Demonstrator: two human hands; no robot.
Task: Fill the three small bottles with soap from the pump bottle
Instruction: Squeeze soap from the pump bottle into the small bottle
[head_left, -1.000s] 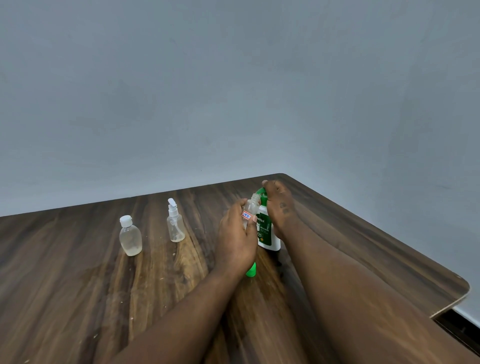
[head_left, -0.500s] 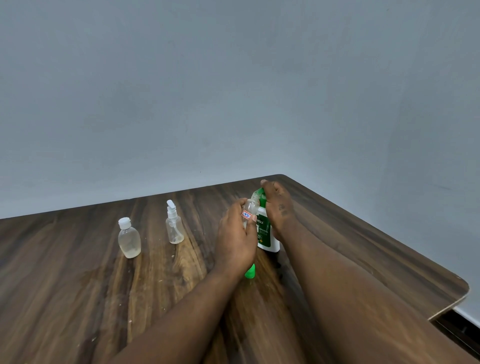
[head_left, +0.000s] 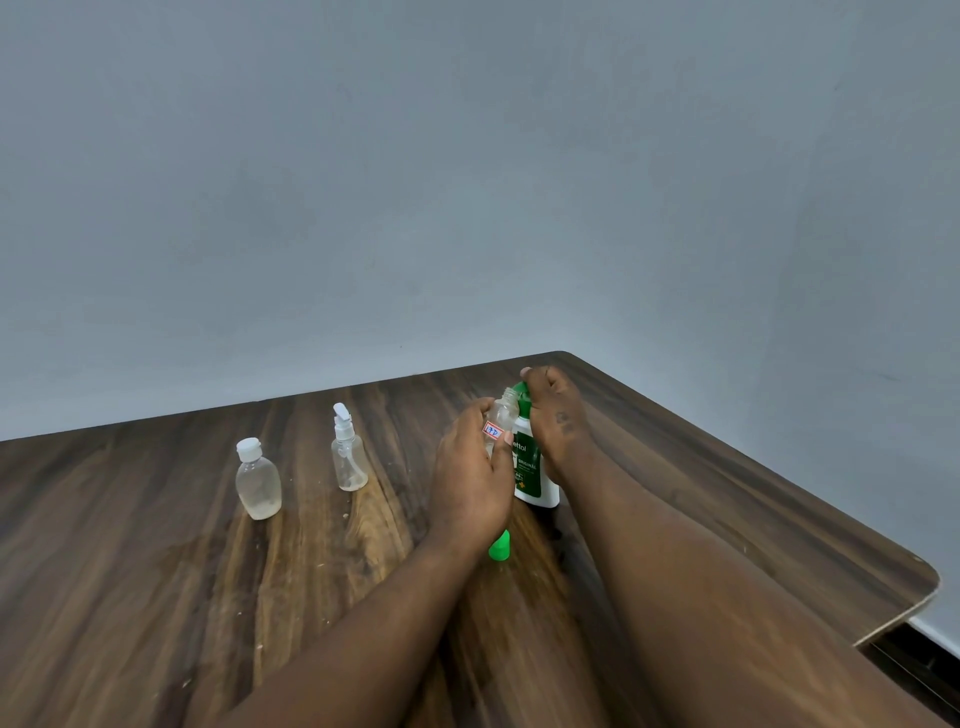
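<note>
The pump bottle (head_left: 537, 480), white with a green label, stands upright on the wooden tabletop (head_left: 156, 597), toward its far right corner. The right hand (head_left: 553, 415) covers the green pump head, its grip curled down over the top.

Close against the pump bottle, at its 10 o'clock, is the open small bottle (head_left: 503, 413). It is clear and uncapped, with a small red-edged sticker on its side, and its mouth sits just beside the green spout. The left hand (head_left: 470, 483) holds this bottle upright, its grip clamped round the body, with the thumb just below the sticker and the fingers wrapped round the other side. Whether soap is running into it is too small to tell.

At 6 o'clock from the left hand, partly hidden by the wrist, a green cap (head_left: 500, 546) rests on the tabletop.

At 9 o'clock from the pump bottle, well apart from it, the spray bottle (head_left: 349, 460) stands upright, clear with a white spray head. Further out at 9 o'clock stands the flip-cap bottle (head_left: 258, 486), clear with a white cap on. Neither is touched.

Both bare forearms reach in from 6 o'clock. A plain grey wall (head_left: 467, 182) rises behind the tabletop at 12 o'clock.
</note>
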